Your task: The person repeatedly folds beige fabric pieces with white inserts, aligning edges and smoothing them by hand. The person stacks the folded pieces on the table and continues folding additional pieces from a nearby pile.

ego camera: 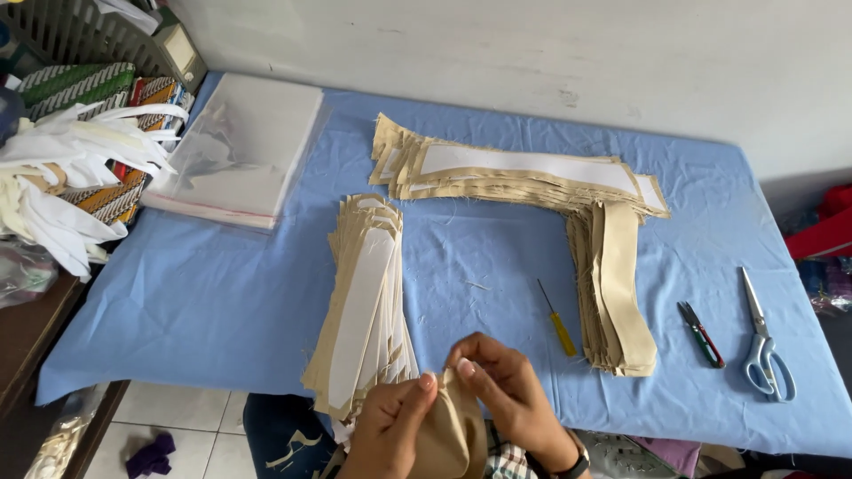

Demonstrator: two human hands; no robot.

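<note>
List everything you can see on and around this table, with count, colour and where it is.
tan fabric piece: one, tan, pinched in both hands at the near edge
near stack of strips: one pile, tan with white facing, left of centre
far stack of strips: one pile, tan and white, across the far middle
plain tan stack: one pile, tan, right of centre
awl: one, yellow handle, centre
snips: one, red and green handles, right
scissors: one, pale blue handles, far right
plastic bags: one pile, clear, far left
tablecloth: one, blue, over the table
white strips: a heap, white, off the table's left edge
left hand: one, gripping the piece
right hand: one, wristwatch, gripping the piece
</note>
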